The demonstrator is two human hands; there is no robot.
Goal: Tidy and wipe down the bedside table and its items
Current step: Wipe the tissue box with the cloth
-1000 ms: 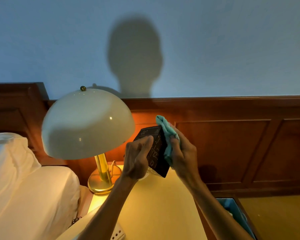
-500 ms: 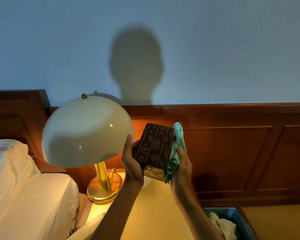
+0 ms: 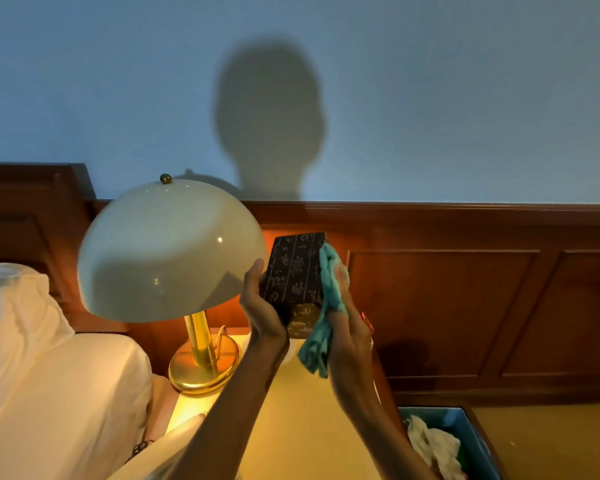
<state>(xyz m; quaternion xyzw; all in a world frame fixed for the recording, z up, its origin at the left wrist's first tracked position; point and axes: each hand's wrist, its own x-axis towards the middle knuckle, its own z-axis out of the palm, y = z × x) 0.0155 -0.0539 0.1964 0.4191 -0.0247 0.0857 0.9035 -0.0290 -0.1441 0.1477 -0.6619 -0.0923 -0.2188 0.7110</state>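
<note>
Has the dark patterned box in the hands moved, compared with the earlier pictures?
Yes. Judged against the cream dome lamp shade, the dark patterned box has turned: one second ago it showed mostly an edge; now its broad patterned face faces the camera.

black box [image 3: 293, 271] with pale script, teal cloth [image 3: 326, 327], cream lampshade [image 3: 168, 251]

Blue wall [image 3: 465, 81] above wood panelling [image 3: 465, 306]

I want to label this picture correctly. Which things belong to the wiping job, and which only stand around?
Job:
- dark patterned box, held up by the left hand
- teal cloth, pressed on the box by the right hand
- yellow bedside table
- cream dome lamp with brass base

Around:
- white pillow
- blue bin with crumpled paper
</note>
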